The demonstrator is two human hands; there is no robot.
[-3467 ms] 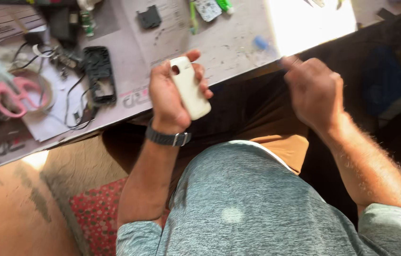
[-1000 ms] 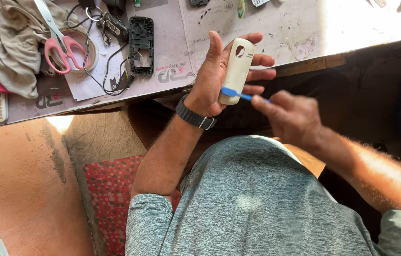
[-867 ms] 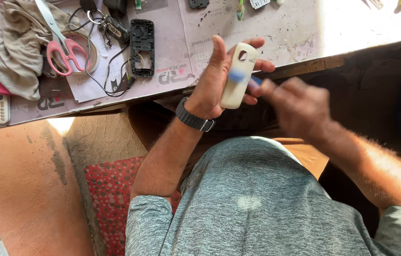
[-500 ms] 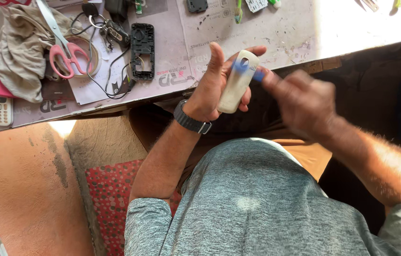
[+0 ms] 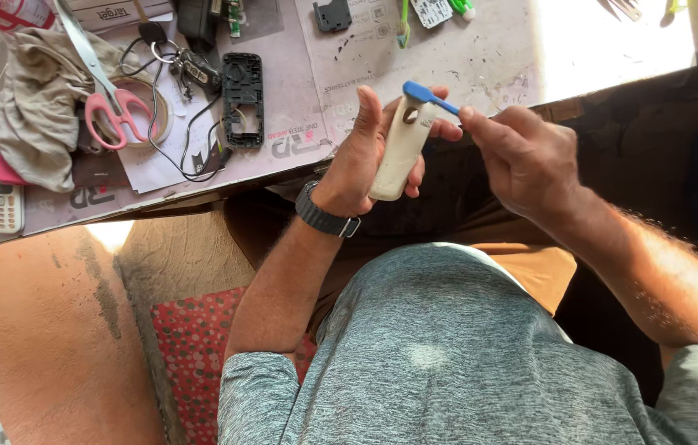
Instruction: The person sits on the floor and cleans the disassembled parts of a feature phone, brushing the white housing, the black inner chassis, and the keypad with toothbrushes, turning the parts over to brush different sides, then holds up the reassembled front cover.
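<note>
Landmark: the cream phone shell, held upright in front of the person's lap, just below the near edge of the desk.

Left hand: closed around the shell from behind, thumb up along its left side, fingertips showing past its right edge. A dark wristband sits below the shell on that wrist.

Right hand: to the right of the shell, fingers pinched shut on the thin handle of a blue-tipped tool. The blue tip rests at the shell's top edge, next to the round opening near the top; whether it is wedged into a seam or only laid on the surface cannot be told.

Progress, as a judgement: work on the shell looks under way but unfinished. The shell appears whole in the hand, with no part seen lifted off it, and the tool is at its top corner only; the sides and bottom appear untouched.

On the desk, up and left of the shell: a black phone frame, already stripped to an open skeleton, lying flat beside a loose black cable. Further left, pink-handled scissors on a crumpled grey cloth, and at the far left a small white keypad phone, which looks fully assembled. Small green tools and a dark part lie above the shell, at the far side of the desk.
</note>
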